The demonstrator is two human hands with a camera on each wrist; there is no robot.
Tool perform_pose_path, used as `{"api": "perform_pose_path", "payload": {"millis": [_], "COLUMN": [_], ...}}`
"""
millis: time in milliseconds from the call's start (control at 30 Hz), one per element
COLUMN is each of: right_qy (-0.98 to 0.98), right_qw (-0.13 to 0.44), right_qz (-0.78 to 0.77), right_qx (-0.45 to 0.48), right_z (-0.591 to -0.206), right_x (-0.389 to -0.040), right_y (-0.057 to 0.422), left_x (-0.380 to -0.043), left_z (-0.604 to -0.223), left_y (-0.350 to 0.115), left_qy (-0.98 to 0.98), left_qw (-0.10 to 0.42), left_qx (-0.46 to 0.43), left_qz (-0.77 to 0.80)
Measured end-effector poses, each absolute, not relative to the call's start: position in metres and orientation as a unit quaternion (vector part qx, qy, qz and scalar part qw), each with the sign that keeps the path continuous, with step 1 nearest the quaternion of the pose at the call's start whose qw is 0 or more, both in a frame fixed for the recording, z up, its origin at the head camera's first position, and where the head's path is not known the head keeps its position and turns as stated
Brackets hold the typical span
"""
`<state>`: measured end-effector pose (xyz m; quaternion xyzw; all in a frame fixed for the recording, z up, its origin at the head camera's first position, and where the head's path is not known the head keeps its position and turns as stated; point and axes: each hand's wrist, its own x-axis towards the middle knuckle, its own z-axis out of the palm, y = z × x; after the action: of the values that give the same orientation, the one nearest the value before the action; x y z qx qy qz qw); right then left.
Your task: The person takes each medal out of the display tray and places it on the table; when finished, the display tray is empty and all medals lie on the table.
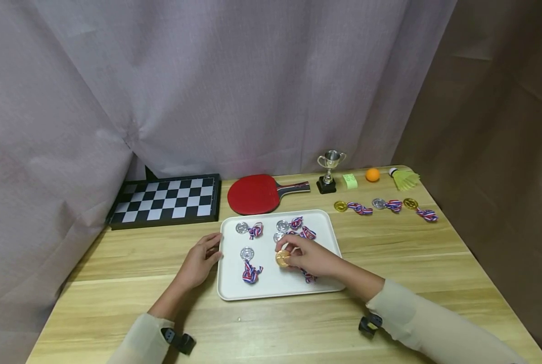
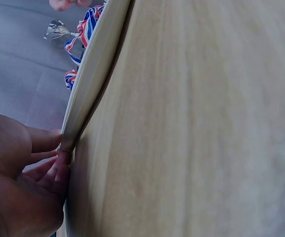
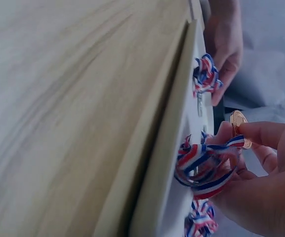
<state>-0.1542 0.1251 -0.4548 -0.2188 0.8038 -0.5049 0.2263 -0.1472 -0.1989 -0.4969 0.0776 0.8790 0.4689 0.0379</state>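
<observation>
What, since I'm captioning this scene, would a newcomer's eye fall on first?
Probably the bright red paddle, lying just behind the white tray. Then perhaps the gold-coloured medal, pinched in the right hand over the tray, and the bold checkered board to the paddle's left.

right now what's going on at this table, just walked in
A person's right hand pinches a coppery-gold medal just above a white tray, while the left hand touches the tray's left rim. Silver medals with striped ribbons lie on the tray. Three more medals lie in a row on the table, beyond the tray to the right. Behind the tray are a chessboard, a red paddle and a small trophy.
</observation>
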Motion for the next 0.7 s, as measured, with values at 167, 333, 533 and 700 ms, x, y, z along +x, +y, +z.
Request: {"api": "perform_pose_path", "payload": {"millis": [167, 333, 533, 700], "right_qy": [0.796, 0.805, 0.817, 0.832], "right_qw": [0.216, 0.198, 0.175, 0.163], "right_qz": [-0.519, -0.518, -0.521, -0.512], "right_qx": [-0.223, -0.21, -0.176, -0.136], "right_z": [-0.445, -0.434, -0.429, -0.434], "right_x": [-0.153, -0.155, -0.164, -0.177], "right_y": [0.145, 0.171, 0.207, 0.238], "left_x": [-0.147, -0.147, -0.147, -0.147], "left_z": [-0.497, -0.495, -0.495, -0.496], "left_y": [-0.199, -0.198, -0.198, -0.198], "left_qy": [0.879, 0.88, 0.878, 0.88], "left_qw": [0.039, 0.041, 0.043, 0.044], "left_qx": [0.075, 0.075, 0.073, 0.071], "left_qz": [0.47, 0.468, 0.47, 0.467]}}
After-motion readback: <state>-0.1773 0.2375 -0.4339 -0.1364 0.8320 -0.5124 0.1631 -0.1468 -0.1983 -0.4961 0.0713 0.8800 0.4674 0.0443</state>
